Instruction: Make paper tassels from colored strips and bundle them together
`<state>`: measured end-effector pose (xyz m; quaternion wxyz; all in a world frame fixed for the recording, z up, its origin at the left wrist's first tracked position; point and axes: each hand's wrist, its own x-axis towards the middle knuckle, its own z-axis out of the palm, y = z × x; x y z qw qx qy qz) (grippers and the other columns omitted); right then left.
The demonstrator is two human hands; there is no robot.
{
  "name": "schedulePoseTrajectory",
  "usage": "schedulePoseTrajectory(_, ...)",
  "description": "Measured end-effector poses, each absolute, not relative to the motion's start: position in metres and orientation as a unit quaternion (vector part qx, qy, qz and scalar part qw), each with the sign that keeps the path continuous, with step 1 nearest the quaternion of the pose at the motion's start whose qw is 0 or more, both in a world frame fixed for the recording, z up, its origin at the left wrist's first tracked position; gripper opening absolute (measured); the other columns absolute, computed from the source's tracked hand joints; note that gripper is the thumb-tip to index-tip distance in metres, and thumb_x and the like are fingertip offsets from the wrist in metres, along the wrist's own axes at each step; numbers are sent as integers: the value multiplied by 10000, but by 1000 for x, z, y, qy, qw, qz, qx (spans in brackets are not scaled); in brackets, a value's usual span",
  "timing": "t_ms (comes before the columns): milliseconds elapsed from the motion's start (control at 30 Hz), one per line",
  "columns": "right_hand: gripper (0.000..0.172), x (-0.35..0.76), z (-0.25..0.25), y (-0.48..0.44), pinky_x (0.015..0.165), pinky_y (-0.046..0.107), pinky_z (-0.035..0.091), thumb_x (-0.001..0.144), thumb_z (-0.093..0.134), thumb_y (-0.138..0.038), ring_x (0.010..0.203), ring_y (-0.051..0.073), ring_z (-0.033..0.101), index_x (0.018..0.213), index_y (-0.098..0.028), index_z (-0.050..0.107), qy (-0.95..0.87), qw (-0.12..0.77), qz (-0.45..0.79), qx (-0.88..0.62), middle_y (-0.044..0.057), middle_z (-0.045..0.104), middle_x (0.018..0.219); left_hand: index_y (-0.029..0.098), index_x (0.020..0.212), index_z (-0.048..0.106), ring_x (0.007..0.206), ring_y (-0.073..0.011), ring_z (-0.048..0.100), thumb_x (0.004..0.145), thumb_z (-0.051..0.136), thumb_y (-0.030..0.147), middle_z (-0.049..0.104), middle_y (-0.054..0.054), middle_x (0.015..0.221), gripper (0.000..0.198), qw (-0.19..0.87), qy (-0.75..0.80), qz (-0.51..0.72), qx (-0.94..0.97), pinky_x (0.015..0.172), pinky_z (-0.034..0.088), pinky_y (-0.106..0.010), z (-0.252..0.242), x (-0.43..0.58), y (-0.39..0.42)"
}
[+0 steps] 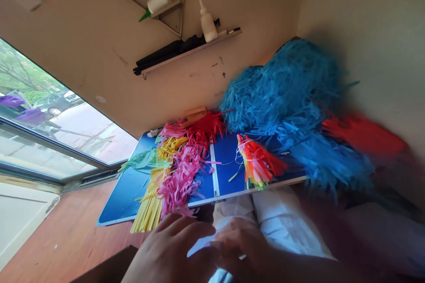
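Observation:
My left hand [175, 247] is at the bottom centre, in front of the table's near edge, its fingers curled toward my right hand. My right hand [242, 245] sits just beside it over my lap, fingers bent and smeared by motion. A small pale bit shows at its fingers, too blurred to name. Beyond the hands, on the blue table [119, 201], lie pink strips [182, 172], yellow strips [152, 203], green strips [142, 161] and red strips [207, 128]. A tied multicoloured tassel [259, 163] rests right of the table's seam.
A large heap of blue strips [282, 88] covers the table's right side, with a red bundle [365, 135] beside it. A wall shelf [192, 55] holds a white bottle [208, 24]. A glass door [66, 119] stands at left.

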<state>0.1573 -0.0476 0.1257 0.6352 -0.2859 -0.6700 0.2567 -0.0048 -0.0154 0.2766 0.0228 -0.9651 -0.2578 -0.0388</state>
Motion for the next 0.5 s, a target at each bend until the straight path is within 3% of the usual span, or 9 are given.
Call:
schedulePoseTrajectory(233, 74, 163, 133, -48, 771, 245, 517, 922, 637, -260, 732, 117, 702, 885, -233, 579, -656, 654, 229, -301, -21, 746, 827, 216, 740, 592, 617, -118, 591, 908, 527, 152, 663, 21, 675, 191, -25, -218, -8, -976, 581, 459, -220, 280, 10, -14)
schedulePoseTrajectory(400, 244, 162, 131, -47, 640, 229, 530, 926, 618, -379, 632, 118, 692, 736, -232, 577, -603, 689, 290, -279, -28, 722, 685, 215, 727, 573, 603, -116, 578, 917, 520, 153, 640, 22, 649, 207, -52, -222, -23, -973, 573, 443, -214, 275, 9, -11)
schedulePoseTrajectory(500, 289, 159, 126, -50, 633, 241, 530, 927, 599, -422, 620, 127, 685, 713, -227, 593, -601, 666, 320, -305, -16, 715, 678, 222, 766, 575, 618, -123, 599, 931, 525, 200, 648, 22, 658, 175, -68, -258, -41, -963, 572, 449, -215, 271, 11, -10)
